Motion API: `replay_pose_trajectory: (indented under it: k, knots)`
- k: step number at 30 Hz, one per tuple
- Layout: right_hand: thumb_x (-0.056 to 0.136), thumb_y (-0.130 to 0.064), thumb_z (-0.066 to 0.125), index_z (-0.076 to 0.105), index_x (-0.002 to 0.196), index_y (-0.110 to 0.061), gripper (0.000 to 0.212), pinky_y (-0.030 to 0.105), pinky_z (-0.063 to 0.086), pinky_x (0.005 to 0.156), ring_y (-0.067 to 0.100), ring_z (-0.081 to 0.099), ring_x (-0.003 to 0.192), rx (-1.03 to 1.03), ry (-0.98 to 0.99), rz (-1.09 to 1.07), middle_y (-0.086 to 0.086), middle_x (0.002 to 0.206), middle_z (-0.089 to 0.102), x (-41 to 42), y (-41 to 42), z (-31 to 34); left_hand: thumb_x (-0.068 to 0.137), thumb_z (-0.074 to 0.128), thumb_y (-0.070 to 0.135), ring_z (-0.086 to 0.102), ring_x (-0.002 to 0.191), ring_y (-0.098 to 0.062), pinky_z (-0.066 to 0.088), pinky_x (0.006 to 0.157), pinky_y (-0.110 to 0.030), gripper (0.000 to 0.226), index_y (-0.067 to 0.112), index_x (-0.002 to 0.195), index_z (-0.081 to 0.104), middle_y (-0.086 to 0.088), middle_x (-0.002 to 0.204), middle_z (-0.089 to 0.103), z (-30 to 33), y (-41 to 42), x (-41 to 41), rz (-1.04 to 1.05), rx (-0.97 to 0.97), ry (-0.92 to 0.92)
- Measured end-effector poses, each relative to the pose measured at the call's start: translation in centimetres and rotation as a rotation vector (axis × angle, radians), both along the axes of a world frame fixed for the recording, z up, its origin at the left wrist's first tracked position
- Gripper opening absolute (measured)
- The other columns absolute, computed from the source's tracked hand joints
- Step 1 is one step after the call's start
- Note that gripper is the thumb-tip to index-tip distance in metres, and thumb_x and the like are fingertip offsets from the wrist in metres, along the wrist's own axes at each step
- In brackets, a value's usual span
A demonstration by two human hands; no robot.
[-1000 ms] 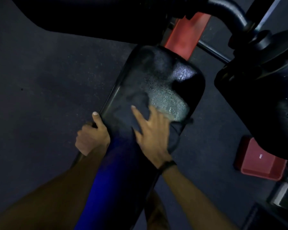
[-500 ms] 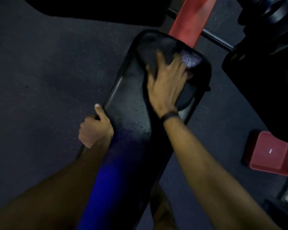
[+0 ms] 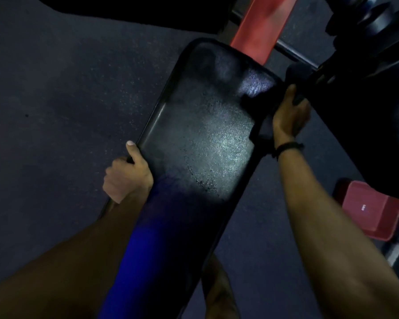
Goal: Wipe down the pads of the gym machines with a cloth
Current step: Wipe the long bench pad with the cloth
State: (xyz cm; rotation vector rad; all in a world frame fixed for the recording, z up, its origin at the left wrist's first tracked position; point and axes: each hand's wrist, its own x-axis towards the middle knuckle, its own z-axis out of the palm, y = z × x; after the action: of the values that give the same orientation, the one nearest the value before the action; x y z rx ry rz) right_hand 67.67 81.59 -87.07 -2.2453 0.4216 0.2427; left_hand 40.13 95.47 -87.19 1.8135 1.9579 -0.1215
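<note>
A long black bench pad point(image 3: 200, 139) runs from bottom centre up toward a red frame bar point(image 3: 260, 21). Its surface looks damp and shiny in the middle. My left hand point(image 3: 127, 173) grips the pad's left edge, thumb on top. My right hand point(image 3: 288, 113) is at the pad's right edge near the top, fingers curled over a dark cloth point(image 3: 263, 111) that drapes down the side. The cloth is hard to tell from the black pad in the dim light.
A dark speckled rubber floor point(image 3: 67, 100) surrounds the bench. Black weight plates and machine parts point(image 3: 373, 65) crowd the upper right. A red block point(image 3: 371, 212) sits on the floor at right. Another black pad point(image 3: 136, 10) spans the top. A foot point(image 3: 219, 293) shows below the bench.
My right hand slid with the cloth from the middle of the pad up to its top end, then off to the right edge. My left hand kept its grip.
</note>
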Motion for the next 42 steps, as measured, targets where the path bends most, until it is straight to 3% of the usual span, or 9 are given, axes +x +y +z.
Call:
replay_pose_trajectory:
  k: [3, 8, 16, 22, 27, 32, 36, 39, 42]
  knots:
    - [0.098, -0.052, 0.046, 0.045, 0.148, -0.007, 0.068, 0.027, 0.030, 0.112, 0.028, 0.045, 0.139, -0.038, -0.071, 0.126, 0.014, 0.151, 0.048, -2.7, -1.0, 0.2, 0.102, 0.026, 0.061, 0.047, 0.073, -0.030, 0.034, 0.072, -0.040, 0.071, 0.005, 0.070, 0.055, -0.014, 0.075, 0.054, 0.0, -0.2, -0.5, -0.008, 0.006, 0.011]
    - [0.101, -0.050, 0.047, 0.034, 0.155, -0.017, 0.065, 0.028, 0.025, 0.112, 0.032, 0.036, 0.143, -0.107, -0.013, 0.136, 0.022, 0.154, 0.038, -15.5, -3.9, 1.2, 0.103, 0.028, 0.058, 0.046, 0.070, -0.031, 0.034, 0.070, -0.041, 0.069, 0.005, 0.067, 0.052, -0.014, 0.073, 0.052, 0.4, -0.4, 0.1, -0.001, 0.011, -0.023]
    - [0.100, -0.051, 0.044, 0.042, 0.150, -0.027, 0.055, 0.047, 0.032, 0.110, 0.035, 0.038, 0.140, -0.499, -0.160, 0.355, 0.017, 0.150, 0.044, -0.7, 1.9, 0.1, 0.104, 0.027, 0.057, 0.061, 0.086, -0.042, 0.035, 0.075, -0.042, 0.074, -0.004, 0.087, 0.066, -0.027, 0.092, 0.066, 0.8, -0.5, 0.2, -0.020, -0.011, 0.005]
    - [0.100, -0.056, 0.039, 0.059, 0.131, -0.019, 0.052, 0.046, 0.041, 0.096, 0.038, 0.053, 0.121, -0.665, -0.239, 0.656, 0.018, 0.128, 0.057, 3.4, 7.0, 0.4, 0.103, 0.026, 0.057, 0.047, 0.066, -0.028, 0.033, 0.068, -0.038, 0.072, 0.004, 0.071, 0.062, -0.019, 0.074, 0.060, 0.6, -0.4, 0.4, -0.016, 0.011, 0.001]
    - [0.098, -0.053, 0.041, 0.056, 0.132, -0.015, 0.053, 0.048, 0.034, 0.104, 0.035, 0.046, 0.128, -0.599, -0.267, 0.877, 0.015, 0.135, 0.054, 2.4, 12.7, 0.5, 0.103, 0.025, 0.057, 0.046, 0.065, -0.027, 0.033, 0.067, -0.038, 0.073, 0.005, 0.070, 0.063, -0.014, 0.070, 0.056, 0.5, -0.2, 0.3, -0.022, 0.011, 0.012]
    - [0.084, -0.079, 0.019, 0.064, 0.119, -0.021, 0.081, 0.040, 0.041, 0.093, 0.028, 0.059, 0.110, -0.530, -0.233, 0.988, 0.005, 0.117, 0.065, 2.0, 16.9, -2.2, 0.104, 0.026, 0.055, 0.045, 0.067, -0.027, 0.033, 0.068, -0.038, 0.073, 0.002, 0.076, 0.067, -0.020, 0.077, 0.064, 0.6, -0.1, 0.3, -0.026, -0.002, 0.021]
    - [0.091, -0.051, 0.040, 0.067, 0.111, -0.021, 0.045, 0.048, 0.045, 0.096, 0.028, 0.060, 0.107, -0.501, -0.469, 1.238, 0.003, 0.110, 0.067, -0.8, 17.5, -0.5, 0.104, 0.026, 0.056, 0.048, 0.067, -0.028, 0.034, 0.068, -0.037, 0.070, 0.007, 0.070, 0.062, -0.018, 0.075, 0.062, 0.5, -0.1, 0.3, -0.030, -0.002, 0.024]
    - [0.090, -0.052, 0.043, 0.067, 0.117, -0.023, 0.046, 0.042, 0.039, 0.095, 0.031, 0.058, 0.113, -0.572, -0.505, 1.308, 0.006, 0.120, 0.065, -2.5, 17.5, 0.2, 0.103, 0.026, 0.057, 0.052, 0.064, -0.030, 0.035, 0.066, -0.037, 0.066, 0.013, 0.059, 0.047, -0.015, 0.069, 0.059, 0.6, -0.1, 0.2, -0.037, 0.013, 0.035]
    - [0.092, -0.051, 0.045, 0.071, 0.112, -0.018, 0.047, 0.045, 0.033, 0.093, 0.034, 0.052, 0.118, -0.638, -0.539, 1.602, 0.012, 0.126, 0.060, -9.1, 16.5, 0.5, 0.104, 0.026, 0.056, 0.055, 0.067, -0.033, 0.037, 0.067, -0.038, 0.069, 0.007, 0.067, 0.058, -0.018, 0.074, 0.061, 0.5, -0.1, 0.1, -0.033, -0.013, 0.053]
